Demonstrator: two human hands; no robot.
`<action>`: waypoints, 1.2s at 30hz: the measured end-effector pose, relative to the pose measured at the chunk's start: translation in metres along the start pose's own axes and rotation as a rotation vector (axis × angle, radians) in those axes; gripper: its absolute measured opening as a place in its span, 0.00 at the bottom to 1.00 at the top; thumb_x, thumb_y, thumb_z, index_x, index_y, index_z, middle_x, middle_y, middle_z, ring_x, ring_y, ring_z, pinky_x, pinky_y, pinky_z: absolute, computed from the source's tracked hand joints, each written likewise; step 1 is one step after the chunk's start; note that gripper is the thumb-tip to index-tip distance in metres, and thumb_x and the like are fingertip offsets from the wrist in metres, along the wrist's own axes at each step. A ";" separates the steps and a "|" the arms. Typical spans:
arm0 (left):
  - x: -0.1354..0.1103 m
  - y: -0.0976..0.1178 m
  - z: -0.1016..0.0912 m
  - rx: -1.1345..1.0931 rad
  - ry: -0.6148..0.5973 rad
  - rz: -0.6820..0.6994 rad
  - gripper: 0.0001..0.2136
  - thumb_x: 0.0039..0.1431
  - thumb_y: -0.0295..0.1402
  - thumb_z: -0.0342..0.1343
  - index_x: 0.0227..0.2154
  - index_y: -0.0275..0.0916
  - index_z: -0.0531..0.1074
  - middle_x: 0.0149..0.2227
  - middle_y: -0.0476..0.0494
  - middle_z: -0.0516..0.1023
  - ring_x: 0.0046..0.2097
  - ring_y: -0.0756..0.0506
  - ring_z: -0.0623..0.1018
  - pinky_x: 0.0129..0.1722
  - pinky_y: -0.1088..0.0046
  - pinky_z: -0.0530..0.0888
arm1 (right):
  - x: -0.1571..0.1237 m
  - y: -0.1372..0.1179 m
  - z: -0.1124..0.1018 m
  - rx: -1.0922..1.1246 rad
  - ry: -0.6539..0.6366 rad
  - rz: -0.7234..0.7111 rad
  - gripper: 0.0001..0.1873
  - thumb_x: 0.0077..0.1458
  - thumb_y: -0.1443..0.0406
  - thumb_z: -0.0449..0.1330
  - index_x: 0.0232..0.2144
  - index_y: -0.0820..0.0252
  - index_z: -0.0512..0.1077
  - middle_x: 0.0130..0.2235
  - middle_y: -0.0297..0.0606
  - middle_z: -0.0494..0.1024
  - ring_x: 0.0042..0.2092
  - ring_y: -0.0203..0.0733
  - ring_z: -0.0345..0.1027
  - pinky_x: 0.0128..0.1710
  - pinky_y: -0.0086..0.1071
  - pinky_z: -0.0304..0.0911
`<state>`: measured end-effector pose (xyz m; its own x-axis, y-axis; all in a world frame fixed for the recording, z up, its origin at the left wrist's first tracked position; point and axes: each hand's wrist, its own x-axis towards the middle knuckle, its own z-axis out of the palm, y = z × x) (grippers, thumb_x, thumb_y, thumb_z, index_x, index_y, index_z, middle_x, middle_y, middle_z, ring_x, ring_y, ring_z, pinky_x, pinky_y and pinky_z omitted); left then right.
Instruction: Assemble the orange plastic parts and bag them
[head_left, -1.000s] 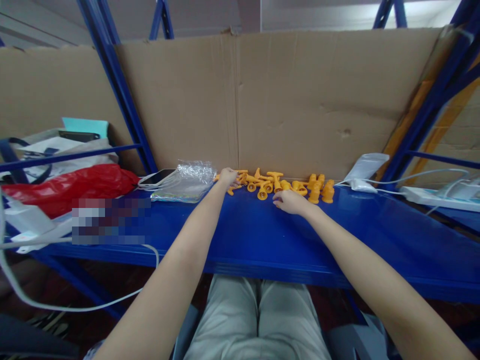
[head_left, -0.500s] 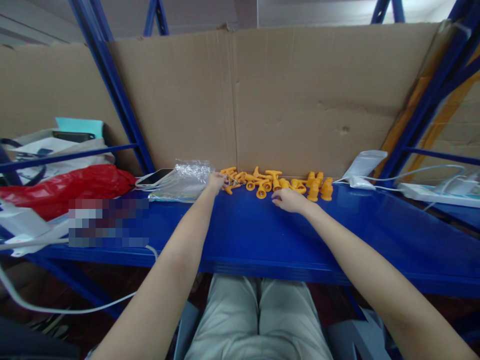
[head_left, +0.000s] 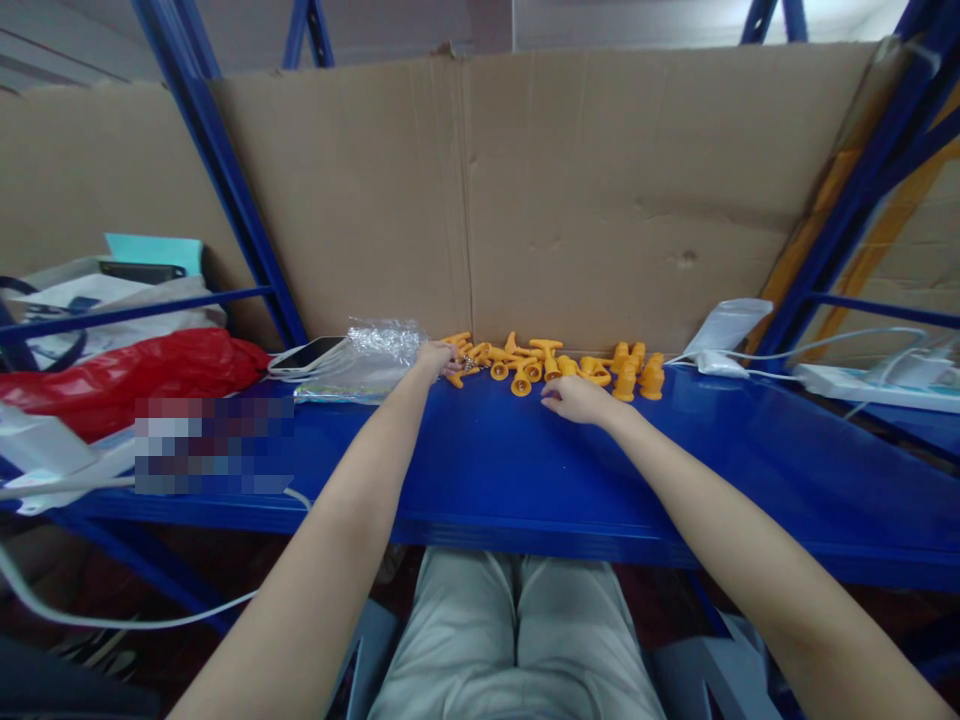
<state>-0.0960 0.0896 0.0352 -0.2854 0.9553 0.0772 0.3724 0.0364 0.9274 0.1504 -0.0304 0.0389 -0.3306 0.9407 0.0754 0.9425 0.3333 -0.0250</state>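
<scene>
Grip unclear: left hand point(head_left: 435, 358) touches the orange plastic pieces point(head_left: 525, 368) on the blue shelf point(head_left: 487, 470) at their 9 o'clock end; right hand point(head_left: 574, 398) lies flat, fingers spread, empty, at 6 o'clock. Pieces judged light, stiff; hold by stem.

The single head-worn camera looks forward and down from above the seated person's lap, along both arms to the left hand point(head_left: 433, 358) and right hand point(head_left: 574, 398) on the glossy blue metal shelf point(head_left: 480, 480), facing the brown corrugated cardboard sheet point(head_left: 585, 190) close behind.
</scene>
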 end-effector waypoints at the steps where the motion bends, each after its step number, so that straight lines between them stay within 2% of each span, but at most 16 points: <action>1: 0.000 -0.001 -0.001 0.091 -0.006 0.034 0.06 0.58 0.24 0.57 0.35 0.35 0.78 0.30 0.40 0.81 0.32 0.44 0.83 0.27 0.76 0.77 | 0.000 0.000 0.000 0.002 -0.001 0.000 0.19 0.64 0.66 0.53 0.53 0.62 0.76 0.46 0.46 0.81 0.47 0.46 0.74 0.49 0.36 0.67; 4: 0.000 -0.004 -0.003 0.472 0.014 0.265 0.07 0.55 0.23 0.58 0.34 0.36 0.79 0.35 0.38 0.81 0.40 0.40 0.83 0.36 0.71 0.80 | 0.000 -0.001 -0.001 0.005 -0.004 0.009 0.19 0.65 0.65 0.53 0.53 0.63 0.76 0.47 0.47 0.81 0.47 0.47 0.74 0.50 0.37 0.66; 7: -0.004 -0.004 -0.001 0.797 0.070 0.529 0.11 0.56 0.23 0.56 0.39 0.35 0.80 0.48 0.33 0.79 0.52 0.36 0.79 0.52 0.64 0.76 | 0.001 -0.001 0.000 0.005 -0.008 0.020 0.19 0.65 0.65 0.53 0.53 0.63 0.76 0.47 0.47 0.81 0.47 0.47 0.74 0.50 0.37 0.66; 9: -0.008 -0.002 0.005 0.874 0.059 0.641 0.15 0.58 0.23 0.53 0.46 0.35 0.78 0.56 0.32 0.75 0.59 0.36 0.74 0.59 0.62 0.71 | 0.001 -0.001 0.001 0.000 -0.004 0.019 0.19 0.64 0.65 0.53 0.53 0.62 0.76 0.47 0.46 0.81 0.47 0.47 0.74 0.50 0.37 0.66; 11: -0.012 0.000 0.014 0.875 -0.013 0.725 0.19 0.58 0.23 0.53 0.52 0.37 0.75 0.61 0.34 0.71 0.63 0.37 0.70 0.63 0.62 0.66 | 0.002 -0.001 0.001 -0.005 0.002 0.014 0.19 0.65 0.65 0.53 0.53 0.61 0.76 0.47 0.45 0.81 0.47 0.47 0.74 0.50 0.37 0.67; 13: -0.015 0.002 0.024 0.859 -0.098 0.742 0.23 0.55 0.21 0.55 0.54 0.38 0.73 0.63 0.35 0.69 0.65 0.38 0.69 0.65 0.63 0.65 | 0.001 0.000 0.001 -0.005 0.002 0.014 0.19 0.65 0.64 0.53 0.53 0.61 0.76 0.47 0.45 0.81 0.48 0.47 0.74 0.50 0.38 0.67; 16: -0.020 0.005 0.039 0.822 -0.154 0.643 0.22 0.54 0.20 0.56 0.54 0.34 0.71 0.58 0.30 0.74 0.61 0.36 0.73 0.61 0.64 0.68 | 0.001 -0.001 0.000 -0.002 0.003 0.015 0.19 0.65 0.65 0.53 0.53 0.61 0.76 0.48 0.46 0.81 0.48 0.47 0.74 0.50 0.37 0.67; 19: -0.022 0.008 0.048 0.764 -0.113 0.568 0.26 0.57 0.21 0.54 0.60 0.31 0.65 0.57 0.28 0.74 0.60 0.36 0.74 0.58 0.64 0.70 | 0.000 -0.001 -0.001 -0.006 0.008 0.009 0.18 0.64 0.65 0.54 0.52 0.60 0.77 0.48 0.45 0.82 0.48 0.47 0.74 0.50 0.37 0.67; 22: -0.023 0.011 0.050 0.734 -0.061 0.546 0.31 0.56 0.21 0.55 0.64 0.35 0.62 0.60 0.30 0.73 0.61 0.36 0.73 0.59 0.64 0.68 | -0.001 -0.002 -0.002 -0.005 0.004 0.005 0.18 0.65 0.65 0.54 0.52 0.61 0.77 0.48 0.45 0.81 0.48 0.47 0.74 0.50 0.36 0.67; 25: -0.026 0.016 0.048 0.770 -0.071 0.579 0.24 0.57 0.23 0.56 0.57 0.38 0.69 0.57 0.34 0.75 0.60 0.37 0.73 0.59 0.64 0.68 | -0.002 -0.003 -0.002 0.003 -0.001 0.005 0.19 0.65 0.65 0.54 0.53 0.63 0.76 0.49 0.45 0.81 0.49 0.47 0.74 0.51 0.37 0.66; 28: -0.035 0.022 0.045 0.848 -0.105 0.668 0.18 0.58 0.27 0.56 0.51 0.37 0.73 0.55 0.34 0.76 0.58 0.36 0.74 0.57 0.61 0.69 | -0.001 -0.003 -0.002 0.008 0.004 0.008 0.18 0.65 0.65 0.54 0.53 0.62 0.76 0.49 0.45 0.81 0.48 0.47 0.74 0.51 0.36 0.66; 32: -0.053 0.033 0.044 0.981 -0.102 0.792 0.18 0.57 0.34 0.58 0.50 0.34 0.72 0.52 0.33 0.77 0.55 0.35 0.76 0.54 0.63 0.71 | 0.000 -0.002 0.000 0.017 0.014 0.006 0.17 0.64 0.65 0.54 0.51 0.62 0.77 0.47 0.45 0.82 0.47 0.47 0.74 0.50 0.36 0.66; 36: -0.072 0.040 0.047 1.036 -0.101 0.814 0.19 0.60 0.38 0.55 0.51 0.33 0.70 0.52 0.33 0.77 0.52 0.36 0.78 0.48 0.66 0.73 | 0.001 -0.001 0.002 0.063 0.053 0.002 0.17 0.63 0.66 0.54 0.51 0.62 0.77 0.48 0.46 0.81 0.47 0.48 0.75 0.49 0.37 0.67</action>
<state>-0.0190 0.0365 0.0493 0.3893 0.8266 0.4063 0.9165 -0.3915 -0.0817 0.1490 -0.0294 0.0367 -0.3243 0.9373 0.1276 0.9376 0.3364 -0.0881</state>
